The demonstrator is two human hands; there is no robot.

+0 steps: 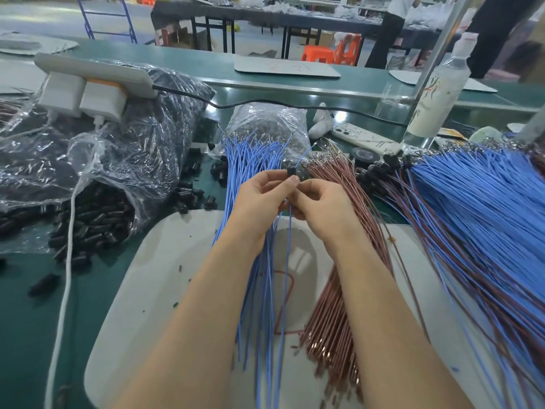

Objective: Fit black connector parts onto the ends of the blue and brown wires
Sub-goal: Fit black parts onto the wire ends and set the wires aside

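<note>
My left hand [262, 199] pinches a small black connector [291, 172] between thumb and fingers, above the white mat [165, 278]. My right hand [323, 205] meets it from the right and pinches a single blue wire [287, 276] that hangs down between both hands; a thin blue end curves up past the connector. A bundle of blue wires [250, 160] lies under my left hand. A bundle of brown wires [333, 305] lies under my right forearm. Whether the wire end sits inside the connector is hidden by my fingers.
Loose black connectors [97, 225] spill from a clear plastic bag [124, 149] at left. A large fan of blue and brown wires with connectors [477, 208] fills the right. A power strip [94, 81], white cable [66, 276], phone [365, 138], tape roll [365, 156] and bottle [439, 93] stand behind.
</note>
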